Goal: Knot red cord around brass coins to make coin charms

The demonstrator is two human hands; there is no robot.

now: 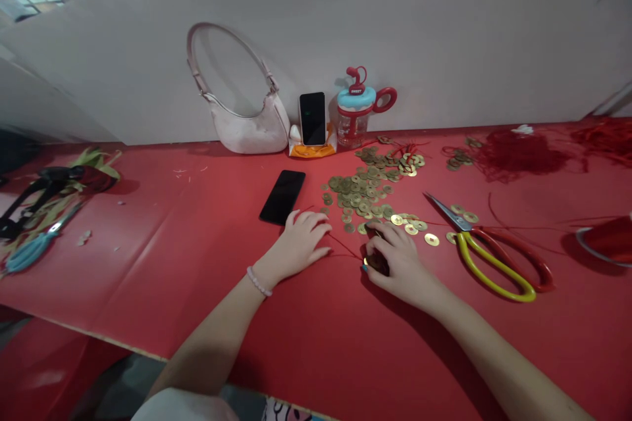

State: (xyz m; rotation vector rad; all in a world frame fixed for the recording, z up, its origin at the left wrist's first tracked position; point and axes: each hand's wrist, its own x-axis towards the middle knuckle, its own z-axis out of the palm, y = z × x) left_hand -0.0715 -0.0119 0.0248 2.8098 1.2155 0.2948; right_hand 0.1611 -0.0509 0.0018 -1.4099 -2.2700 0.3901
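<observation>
My left hand (302,242) rests palm down beside a black phone (283,197), its fingers stretched and apart. Thin red cord (345,245) runs from by its fingertips towards my right hand (401,262). That right hand is curled, thumb and fingers closing around brass coins. A gold coin edge shows by the thumb; the rest lies in shadow under the palm. Just beyond the right hand spreads a heap of brass coins with square holes (358,192). Several brighter ones, among them a loose coin (431,239), lie close to the fingers.
Scissors (486,253) with red and yellow handles lie right of my hand. Red thread tangles (523,152) and a red spool (609,240) are further right. A handbag (251,128), an upright phone (313,118) and a cup (354,122) line the wall. Blue-handled scissors (34,250) lie far left.
</observation>
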